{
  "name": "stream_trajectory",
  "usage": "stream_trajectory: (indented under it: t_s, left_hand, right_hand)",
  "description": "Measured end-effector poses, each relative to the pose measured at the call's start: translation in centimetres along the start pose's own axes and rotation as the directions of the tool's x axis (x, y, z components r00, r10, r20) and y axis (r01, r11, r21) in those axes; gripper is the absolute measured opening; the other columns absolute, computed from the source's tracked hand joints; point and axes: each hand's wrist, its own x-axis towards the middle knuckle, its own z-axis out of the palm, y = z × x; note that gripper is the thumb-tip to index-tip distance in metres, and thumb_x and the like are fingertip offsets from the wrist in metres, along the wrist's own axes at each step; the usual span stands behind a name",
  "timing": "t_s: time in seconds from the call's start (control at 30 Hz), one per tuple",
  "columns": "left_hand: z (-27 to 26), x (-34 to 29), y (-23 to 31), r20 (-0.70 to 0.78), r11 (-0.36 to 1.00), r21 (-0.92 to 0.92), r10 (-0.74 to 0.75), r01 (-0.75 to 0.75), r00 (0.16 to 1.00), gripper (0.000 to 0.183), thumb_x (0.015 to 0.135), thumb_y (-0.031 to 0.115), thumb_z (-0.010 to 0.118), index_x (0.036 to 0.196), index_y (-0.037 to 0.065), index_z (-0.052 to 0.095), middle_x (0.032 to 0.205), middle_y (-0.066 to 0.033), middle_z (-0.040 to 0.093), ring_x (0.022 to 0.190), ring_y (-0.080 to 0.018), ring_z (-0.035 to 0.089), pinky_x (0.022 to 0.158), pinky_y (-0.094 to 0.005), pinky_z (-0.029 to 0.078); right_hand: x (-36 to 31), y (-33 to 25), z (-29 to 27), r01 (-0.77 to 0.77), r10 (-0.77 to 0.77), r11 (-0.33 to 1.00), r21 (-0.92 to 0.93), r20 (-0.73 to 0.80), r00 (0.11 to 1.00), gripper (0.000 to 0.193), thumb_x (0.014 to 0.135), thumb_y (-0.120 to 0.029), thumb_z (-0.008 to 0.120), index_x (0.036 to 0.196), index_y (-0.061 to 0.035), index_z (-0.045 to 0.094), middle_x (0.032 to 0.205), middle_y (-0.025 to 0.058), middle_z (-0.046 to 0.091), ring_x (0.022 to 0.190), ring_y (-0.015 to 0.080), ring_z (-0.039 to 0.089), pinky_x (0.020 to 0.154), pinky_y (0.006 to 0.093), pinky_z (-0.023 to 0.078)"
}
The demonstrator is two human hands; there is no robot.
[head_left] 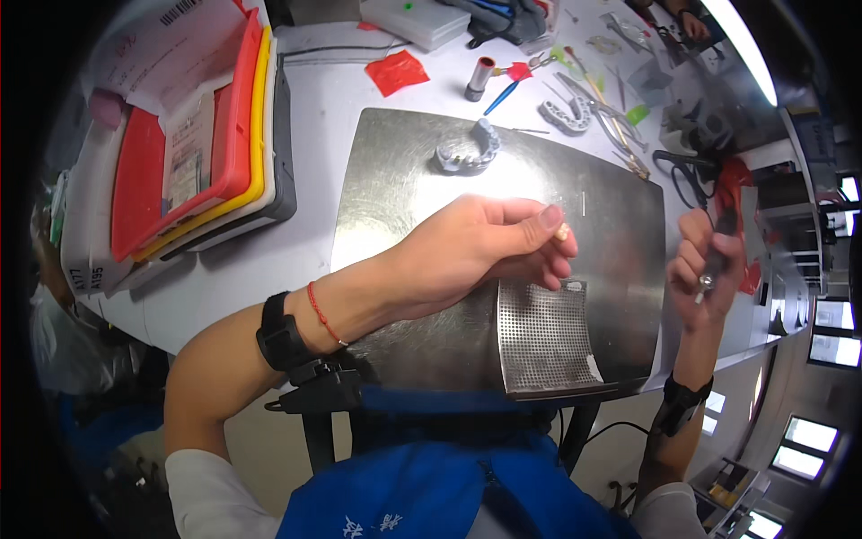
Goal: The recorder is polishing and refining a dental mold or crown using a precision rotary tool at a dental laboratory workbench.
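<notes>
My left hand [516, 238] is over the metal plate [386, 193], pinching a small cream-coloured dental crown [563, 232] between thumb and fingers. Off the plate's right edge, my right hand [703, 265] is wrapped round a dark rotary handpiece [716, 262] with a shiny metal end. A perforated metal sheet [543, 334] lies on the plate just below my left hand. Farther back on the same plate stands a grey dental arch model [470, 153]. Crown and handpiece are well apart.
Stacked red, yellow and black trays [256, 135] stand at the left with papers inside. Behind the plate are a second dental arch model [567, 115], a dark red-topped cylinder [479, 79], a blue pen-like tool [503, 96] and a red sheet [397, 72]. Black-handled scissors [687, 175] lie at the right.
</notes>
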Motion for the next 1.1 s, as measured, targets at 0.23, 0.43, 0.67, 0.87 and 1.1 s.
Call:
stream_trajectory:
  t_s: [0.23,0.43,0.67,0.87,1.1]
  left_hand:
    - [-1.4,-0.1,0.0,-0.017,0.999,-0.035,0.017,-0.018,1.000,0.039,0.110,0.031,0.051,0.110,-0.006,0.065,0.106,-0.0113,0.068,0.098,-0.0185,0.067,0.089,-0.0327,0.055]
    - [-1.3,-0.2,-0.7,-0.076,0.998,-0.040,0.041,-0.044,0.996,0.039,0.110,0.030,0.052,0.110,-0.006,0.066,0.105,-0.0116,0.068,0.096,-0.0177,0.067,0.087,-0.0314,0.055]
    - [-0.7,-0.4,-0.6,-0.157,0.999,-0.001,0.035,-0.036,0.987,0.039,0.109,0.030,0.052,0.108,-0.006,0.066,0.099,-0.0109,0.069,0.092,-0.0164,0.066,0.086,-0.0300,0.055]
    - [-0.6,-0.3,-1.1,-0.176,0.998,-0.008,0.052,-0.054,0.983,0.040,0.109,0.031,0.053,0.107,-0.006,0.067,0.099,-0.0105,0.069,0.091,-0.0157,0.067,0.085,-0.0298,0.055]
    - [-0.4,-0.5,-0.8,-0.217,0.999,0.038,0.024,-0.016,0.976,0.042,0.109,0.032,0.054,0.106,-0.007,0.068,0.097,-0.0102,0.069,0.090,-0.0155,0.067,0.084,-0.0298,0.056]
  right_hand:
    - [3.0,3.6,7.7,0.323,-0.066,0.627,-0.709,0.365,0.929,0.071,0.096,-0.042,0.066,0.142,0.0029,0.037,0.104,0.0262,0.067,0.106,0.0471,0.070,0.097,0.0578,0.055]
    - [6.2,6.8,6.5,0.458,-0.111,0.448,-0.768,0.461,0.881,0.030,0.089,-0.025,0.068,0.098,-0.0063,0.046,0.075,0.0088,0.052,0.064,0.0154,0.048,0.060,0.0282,0.039]
    - [5.6,9.7,7.8,0.350,-0.136,0.492,-0.797,0.326,0.935,0.027,0.087,-0.025,0.061,0.098,-0.0041,0.048,0.076,0.0091,0.046,0.073,0.0304,0.064,0.087,0.0482,0.052]
    - [4.8,9.7,7.6,0.282,-0.127,0.416,-0.864,0.252,0.959,0.026,0.088,-0.024,0.060,0.098,-0.0032,0.049,0.073,0.0105,0.049,0.081,0.0330,0.071,0.087,0.0424,0.057]
    - [4.9,9.9,7.2,0.360,-0.122,0.354,-0.863,0.340,0.933,0.026,0.092,-0.024,0.063,0.101,-0.0033,0.051,0.078,0.0124,0.053,0.077,0.0290,0.069,0.092,0.0487,0.055]
